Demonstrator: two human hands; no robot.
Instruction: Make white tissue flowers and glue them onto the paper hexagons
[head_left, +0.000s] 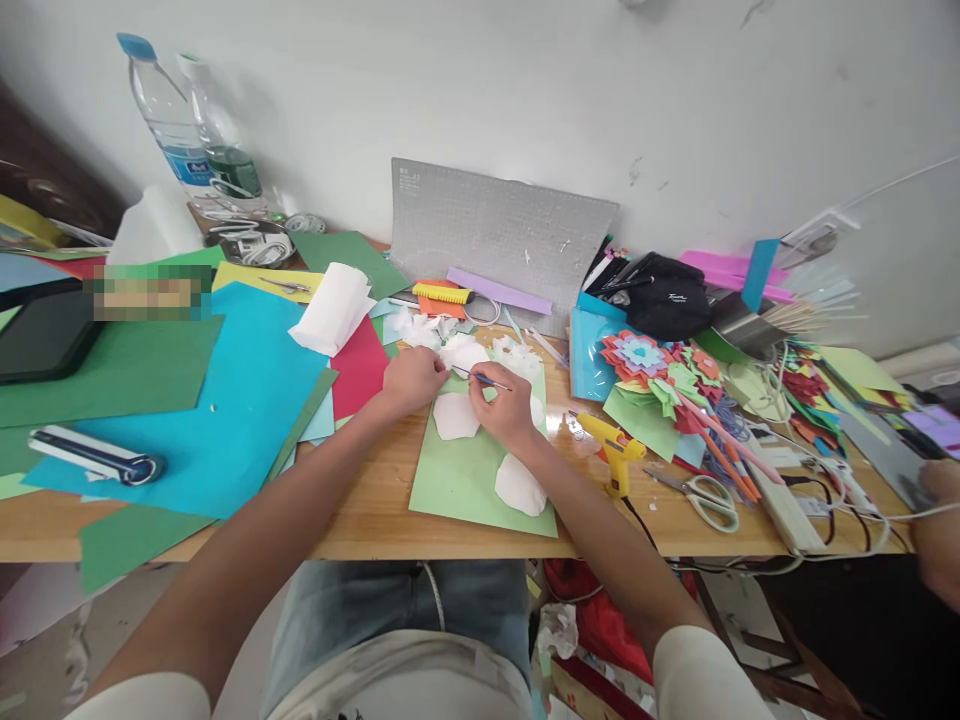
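My right hand (504,404) is closed in a pinch around a thin blue pen-like tool (490,382), its tip pointing left. That tip meets a rounded white paper piece (466,350). At the left edge of the same piece, my left hand (414,380) has its fingers drawn together, gripping it by the side. Below both hands lies a light green sheet (442,478), bearing more torn-looking white pieces, one (456,416) under the hands and another (521,487) beside my right forearm. Crumpled white scraps (420,326) sit just beyond my left hand.
A yellow glue gun (616,448) and scissors (709,500) lie to the right, near paper flowers (641,355) and cables. Left are blue paper (255,370), a stapler-like tool (97,455) and a white roll (334,308). A cutting mat (495,225) leans behind. Another person's hand (941,490) shows far right.
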